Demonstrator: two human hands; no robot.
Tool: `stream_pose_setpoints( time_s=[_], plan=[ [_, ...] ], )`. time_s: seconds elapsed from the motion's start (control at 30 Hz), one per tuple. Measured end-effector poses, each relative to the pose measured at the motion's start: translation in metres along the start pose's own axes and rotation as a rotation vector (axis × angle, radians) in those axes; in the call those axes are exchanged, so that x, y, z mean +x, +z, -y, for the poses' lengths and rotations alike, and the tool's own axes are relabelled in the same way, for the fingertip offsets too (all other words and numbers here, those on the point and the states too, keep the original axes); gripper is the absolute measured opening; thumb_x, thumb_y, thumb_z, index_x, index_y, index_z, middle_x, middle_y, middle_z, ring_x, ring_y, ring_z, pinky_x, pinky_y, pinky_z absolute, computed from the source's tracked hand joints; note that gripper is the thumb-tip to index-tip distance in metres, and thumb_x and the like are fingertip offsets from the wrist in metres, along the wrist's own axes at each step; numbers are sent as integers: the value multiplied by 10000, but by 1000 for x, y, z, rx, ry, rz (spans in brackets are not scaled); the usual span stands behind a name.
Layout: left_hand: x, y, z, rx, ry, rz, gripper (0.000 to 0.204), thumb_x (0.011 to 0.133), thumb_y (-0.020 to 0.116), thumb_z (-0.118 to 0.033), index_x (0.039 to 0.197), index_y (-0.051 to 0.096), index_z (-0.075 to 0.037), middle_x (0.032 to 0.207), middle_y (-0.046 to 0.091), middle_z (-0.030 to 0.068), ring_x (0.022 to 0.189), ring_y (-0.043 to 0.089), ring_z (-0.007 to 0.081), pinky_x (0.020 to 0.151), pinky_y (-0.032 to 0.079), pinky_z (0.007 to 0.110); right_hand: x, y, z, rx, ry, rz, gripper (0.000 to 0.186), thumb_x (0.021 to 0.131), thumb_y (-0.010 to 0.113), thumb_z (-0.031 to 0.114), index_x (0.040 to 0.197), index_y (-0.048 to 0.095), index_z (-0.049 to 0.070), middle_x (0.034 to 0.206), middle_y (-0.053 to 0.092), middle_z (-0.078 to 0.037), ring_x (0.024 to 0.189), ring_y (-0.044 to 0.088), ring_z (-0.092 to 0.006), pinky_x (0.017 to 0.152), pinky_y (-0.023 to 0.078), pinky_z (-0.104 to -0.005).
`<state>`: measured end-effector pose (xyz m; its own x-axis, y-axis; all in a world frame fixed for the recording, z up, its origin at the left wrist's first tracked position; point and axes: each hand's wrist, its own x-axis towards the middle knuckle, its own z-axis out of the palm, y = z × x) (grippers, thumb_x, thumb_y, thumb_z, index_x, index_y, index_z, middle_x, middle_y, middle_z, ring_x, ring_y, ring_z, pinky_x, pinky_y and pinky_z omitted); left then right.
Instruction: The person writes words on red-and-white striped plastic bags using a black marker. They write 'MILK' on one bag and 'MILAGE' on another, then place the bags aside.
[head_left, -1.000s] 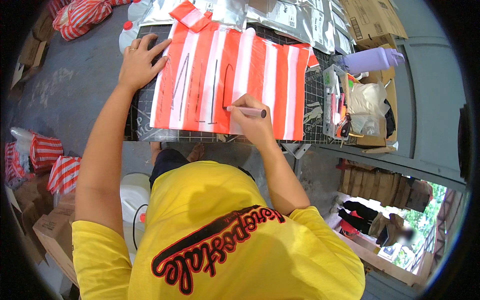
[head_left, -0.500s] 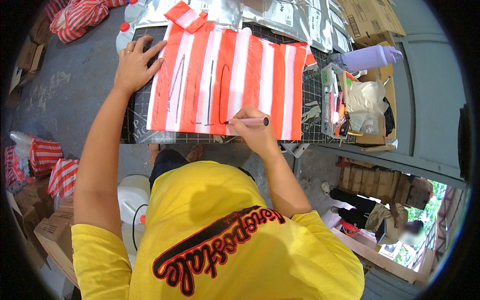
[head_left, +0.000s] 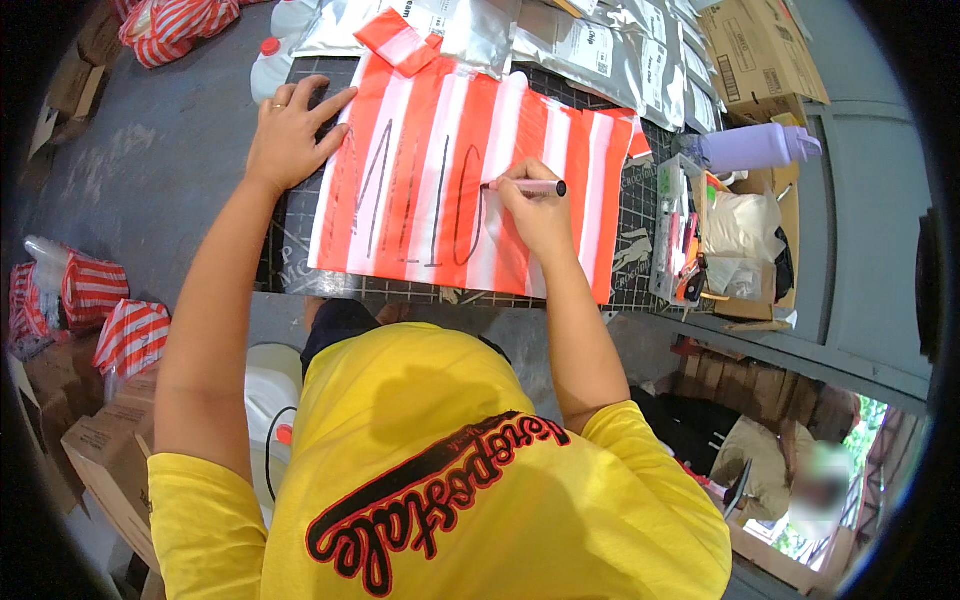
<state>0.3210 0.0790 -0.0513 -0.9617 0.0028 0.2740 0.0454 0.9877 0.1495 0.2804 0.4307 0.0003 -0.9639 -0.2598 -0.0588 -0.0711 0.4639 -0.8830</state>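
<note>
A red-and-white striped plastic bag [head_left: 420, 220] lies flat before me on a black gridded cutting mat [head_left: 292, 235]. Large dark hand-drawn strokes run across its left half. My right hand [head_left: 538, 205] grips a marker pen [head_left: 540, 187], its tip at the bag's middle, at the right edge of the last curved stroke. Across the bag's upper left edge rests my left hand [head_left: 297, 135], fingers spread, the fingertips at the plastic. One handle of the bag folds out at the top left, over silver pouches [head_left: 580, 55].
Right of the mat stand a clear box of pens and tools [head_left: 680, 235], a lilac bottle [head_left: 755, 147] and an open carton [head_left: 790, 200]. White jugs [head_left: 270, 75] are at the far left edge. Filled striped bags [head_left: 95, 290] sit at left. A person [head_left: 765, 460] is at lower right.
My right hand has moved the marker up and to the right from the bag's lower edge. The curved stroke is longer. The view has shifted slightly, while my left hand stays at the bag's corner.
</note>
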Motion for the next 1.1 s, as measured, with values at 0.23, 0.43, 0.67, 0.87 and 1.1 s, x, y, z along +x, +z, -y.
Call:
stream_pose_setpoints(
  time_s=[0.23,0.43,0.67,0.87,1.1],
  plan=[
    [0,-6,-2,-18,-14,33,536,961,627,-405,1490,597,-326,1490,535,99,1299,505,312,1090,394,485,34,9,2,-8,-57,-29,134,881,701,139,833,682,16,741,673,-32,702,605,-92,651,478,-276],
    [0,-6,-3,-23,-19,39,542,960,616,-417,1493,594,-327,1494,531,102,1301,500,317,1096,385,488,46,0,-14,148,30,48,120,949,715,143,919,708,27,817,691,-40,725,613,-94,684,505,-265],
    [0,-5,-4,-16,-30,47,531,973,612,-423,1496,590,-337,1504,529,95,1337,483,313,1104,382,483,32,-18,-4,425,139,-90,153,949,742,150,1028,701,25,913,729,-68,767,667,-129,735,564,-290],
    [1,-4,-3,-11,-27,43,523,980,609,-429,1496,591,-343,1505,532,92,1332,489,302,1097,389,475,29,-14,-14,103,29,-19,119,907,746,130,920,693,24,798,721,-58,716,660,-115,667,511,-271],
    [-1,-1,-3,20,-20,16,520,983,605,-443,1493,595,-344,1474,554,88,1290,519,294,1066,409,467,35,-10,-10,42,2,-27,162,906,736,174,873,675,27,764,705,-58,687,644,-123,648,496,-282]
  ],
)
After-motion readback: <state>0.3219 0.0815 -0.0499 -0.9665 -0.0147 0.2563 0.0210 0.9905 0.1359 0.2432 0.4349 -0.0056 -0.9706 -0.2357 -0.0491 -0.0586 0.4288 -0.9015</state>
